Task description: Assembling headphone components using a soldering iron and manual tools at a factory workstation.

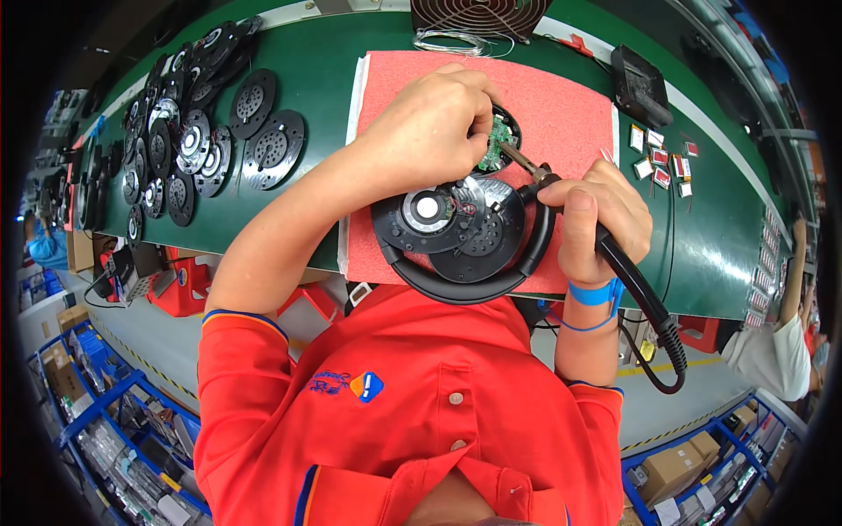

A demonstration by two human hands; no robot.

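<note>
My right hand (605,219) grips a soldering iron (630,273) by its black handle. The iron's metal tip points left, at or very near a green circuit board (498,145) inside a round black earcup. Above the earcup's left side, my left hand (443,123) is closed in a pinch, and its fingertips and whatever they hold are hidden. The earcup appears to belong to a black headphone, whose curved headband (469,289) lies nearest my body. Two round speaker plates lie inside the curve: one with a silver ring and white centre (427,208), the other with a perforated middle (482,237).
A pink foam mat (561,105) lies under the work on the green table (324,79). Many black speaker plates (193,145) crowd the left. Small battery packs (660,158) and a black tray (640,86) sit right. Behind are a wire coil (452,42) and fan grille (478,13).
</note>
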